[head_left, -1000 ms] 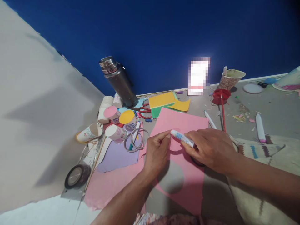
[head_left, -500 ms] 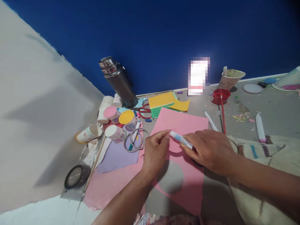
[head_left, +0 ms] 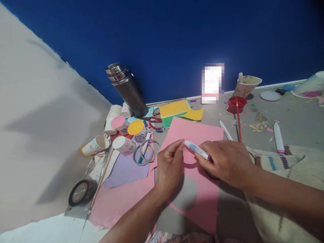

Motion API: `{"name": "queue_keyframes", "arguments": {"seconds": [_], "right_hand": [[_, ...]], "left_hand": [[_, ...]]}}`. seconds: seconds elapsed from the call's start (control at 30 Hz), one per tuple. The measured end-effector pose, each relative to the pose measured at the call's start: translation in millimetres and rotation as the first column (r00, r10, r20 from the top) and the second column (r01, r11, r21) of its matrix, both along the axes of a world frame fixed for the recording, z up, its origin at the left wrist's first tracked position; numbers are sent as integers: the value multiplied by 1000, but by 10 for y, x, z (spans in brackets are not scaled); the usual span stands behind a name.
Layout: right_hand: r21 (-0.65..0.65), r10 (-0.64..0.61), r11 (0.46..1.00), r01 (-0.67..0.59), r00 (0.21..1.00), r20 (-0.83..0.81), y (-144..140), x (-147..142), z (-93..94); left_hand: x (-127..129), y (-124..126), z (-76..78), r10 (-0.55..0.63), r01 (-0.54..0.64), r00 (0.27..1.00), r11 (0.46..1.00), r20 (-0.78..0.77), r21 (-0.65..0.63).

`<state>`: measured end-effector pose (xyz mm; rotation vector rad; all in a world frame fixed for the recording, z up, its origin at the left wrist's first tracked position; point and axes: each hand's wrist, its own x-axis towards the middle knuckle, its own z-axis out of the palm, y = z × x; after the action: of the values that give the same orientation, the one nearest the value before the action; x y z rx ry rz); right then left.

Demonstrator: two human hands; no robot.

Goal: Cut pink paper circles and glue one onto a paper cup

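My right hand (head_left: 227, 160) is closed around a slim white glue stick (head_left: 196, 149) with blue print. Its tip points left and down at a pink paper circle (head_left: 190, 159), close by my left fingertips. Thumb and fingers of my left hand (head_left: 170, 165) pinch the circle's left edge. Below lies a pink paper sheet (head_left: 209, 202) with a large round hole cut through it, the grey table showing inside. Part of a dark curved object peeks out under my right hand, too hidden to name.
Left are paper cups (head_left: 124, 145), two tape rings (head_left: 146, 152), purple paper (head_left: 126, 173) and a black tape roll (head_left: 79, 192). A steel flask (head_left: 129, 91), red-handled pliers (head_left: 154, 119) and yellow paper (head_left: 174, 108) stand or lie behind. Right are markers (head_left: 278, 138) and cloth (head_left: 268, 189).
The view has shifted very slightly. Both hands keep their grip, and the glue stick stays almost in place at the pink circle.
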<state>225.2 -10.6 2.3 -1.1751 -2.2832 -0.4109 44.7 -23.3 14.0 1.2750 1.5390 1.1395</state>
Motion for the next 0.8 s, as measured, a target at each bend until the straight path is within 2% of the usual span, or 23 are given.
{"name": "queue_keyframes", "arguments": {"seconds": [0.13,0.2,0.33,0.43,0.53,0.67,0.8], "right_hand": [[-30,41,999,-42,999,-25,-2,-9,5],[-129,30,991,-46,992,-124,4,-5,25],[-417,-145,909,-25,917,-370,32,49,75],[-501,-224,865,-13,884,-411,45,98,92],[-488,-200,873,-17,899,-389,33,105,86],[-381,-117,924,-4,949,-294,5,58,66],[-259,-75,965,28,982,-174,5,31,38]], "left_hand": [[-49,21,-20,23,-24,1000,996,-12,-82],[-80,38,-33,18,-16,1000,993,17,-117],[-117,83,-46,44,-23,992,985,121,-168],[-112,101,-35,63,-34,986,983,154,-183],[-97,93,-10,73,-48,985,986,159,-160],[-74,62,20,63,-40,985,989,161,-145],[-42,37,40,38,-4,960,992,279,-123]]}}
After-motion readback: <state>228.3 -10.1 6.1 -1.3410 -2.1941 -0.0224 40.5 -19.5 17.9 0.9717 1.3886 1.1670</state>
